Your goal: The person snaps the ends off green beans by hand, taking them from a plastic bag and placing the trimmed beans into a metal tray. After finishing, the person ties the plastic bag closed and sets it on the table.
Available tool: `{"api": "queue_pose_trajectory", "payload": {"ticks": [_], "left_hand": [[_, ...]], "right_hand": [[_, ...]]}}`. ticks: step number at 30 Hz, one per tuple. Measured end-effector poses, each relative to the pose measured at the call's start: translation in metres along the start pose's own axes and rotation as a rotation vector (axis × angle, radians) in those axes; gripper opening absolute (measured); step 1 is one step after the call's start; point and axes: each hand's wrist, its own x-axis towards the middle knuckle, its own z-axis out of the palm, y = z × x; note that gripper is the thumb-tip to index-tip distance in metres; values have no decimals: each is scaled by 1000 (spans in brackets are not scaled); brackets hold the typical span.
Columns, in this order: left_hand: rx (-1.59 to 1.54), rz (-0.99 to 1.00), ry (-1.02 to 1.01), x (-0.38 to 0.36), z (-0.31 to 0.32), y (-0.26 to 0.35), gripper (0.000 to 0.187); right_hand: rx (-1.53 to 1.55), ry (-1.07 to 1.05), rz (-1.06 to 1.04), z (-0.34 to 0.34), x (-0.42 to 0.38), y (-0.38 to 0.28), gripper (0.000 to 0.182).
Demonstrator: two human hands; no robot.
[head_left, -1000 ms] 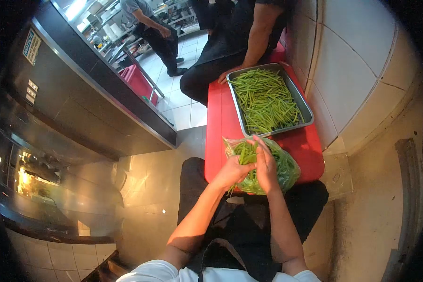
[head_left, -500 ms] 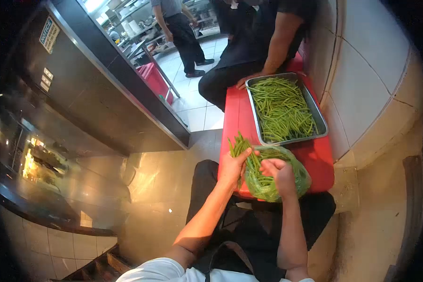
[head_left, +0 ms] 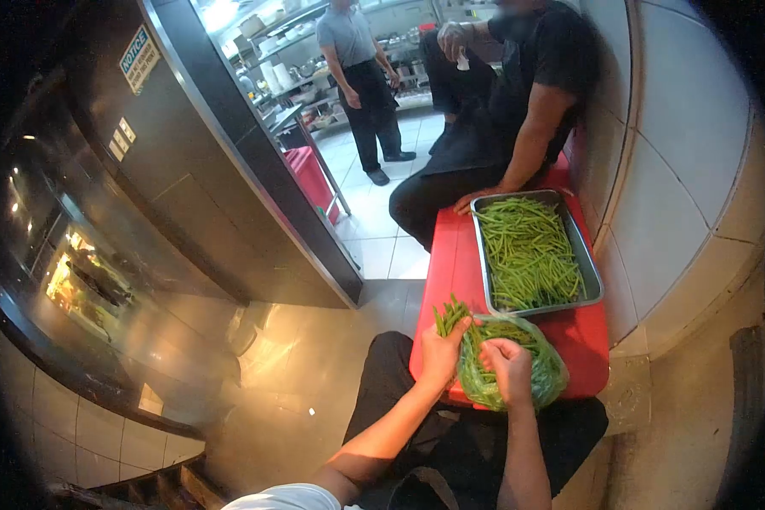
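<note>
At six o'clock from the tray (head_left: 580, 242), the bag (head_left: 550, 387) could tip off the desk's (head_left: 452, 263) edge if nudged. The left hand's (head_left: 439, 355) fingers wrap green beans (head_left: 452, 315); the right hand's (head_left: 512, 371) pinch nearly closed (hold unclear).

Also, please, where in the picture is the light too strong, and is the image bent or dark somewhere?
All in the head view: the lamp at the top is blown out; warm glare lies on the floor; the wall tiles at the right look curved; the corners go black; the green beans in the tray stay fairly clear.
</note>
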Motion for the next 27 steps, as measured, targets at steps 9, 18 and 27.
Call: {"api": "queue_pose_trajectory", "payload": {"ticks": [9, 18, 27], "left_hand": [[-383, -398, -160, 3, -6, -10, 22], [-474, -491, -212, -1, -1, -5, 26], [-35, -187, -224, -9, -9, 13, 21]], "right_hand": [[190, -41, -132, 2, -6, -4, 13], [182, 31, -217, -2, -15, -22, 10], [-124, 28, -269, -3, -14, -14, 7]]}}
